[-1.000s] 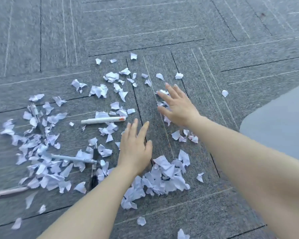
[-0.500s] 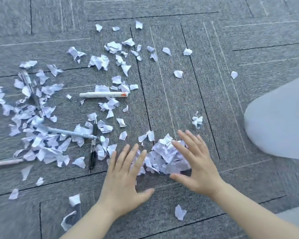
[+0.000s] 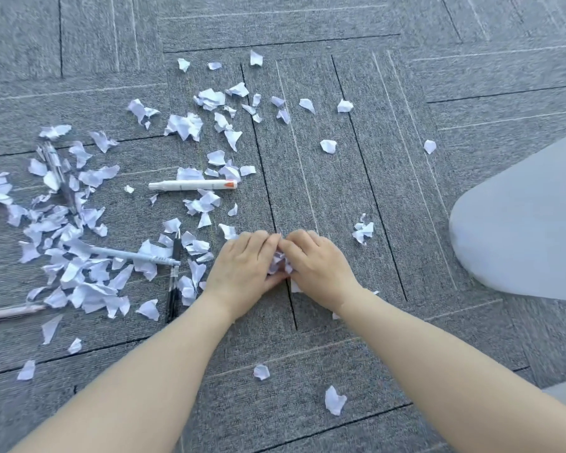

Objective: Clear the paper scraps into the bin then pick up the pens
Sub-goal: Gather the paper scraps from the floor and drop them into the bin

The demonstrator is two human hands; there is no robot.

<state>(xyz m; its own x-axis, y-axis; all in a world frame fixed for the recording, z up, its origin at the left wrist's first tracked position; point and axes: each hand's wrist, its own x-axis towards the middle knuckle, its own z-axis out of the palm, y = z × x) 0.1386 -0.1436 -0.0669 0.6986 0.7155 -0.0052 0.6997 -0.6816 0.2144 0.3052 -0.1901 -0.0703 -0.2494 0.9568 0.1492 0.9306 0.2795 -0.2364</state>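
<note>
Paper scraps cupped between left hand and right hand.

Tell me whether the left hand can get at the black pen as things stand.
Probably not yet: the left hand is cupped with the right hand around a scrap pile. The black pen lies close by, partly under scraps.

Light was bright, even and cool, with no clear source. Shadows were faint: only thin soft ones showed under the hands and forearms, and almost none under the scraps. No glare showed on the carpet. The centre was fairly sharp, carpet weave visible. Towards the corners the carpet smeared and its seam lines bent from the wide lens. The pen at the left edge looked soft.
</note>
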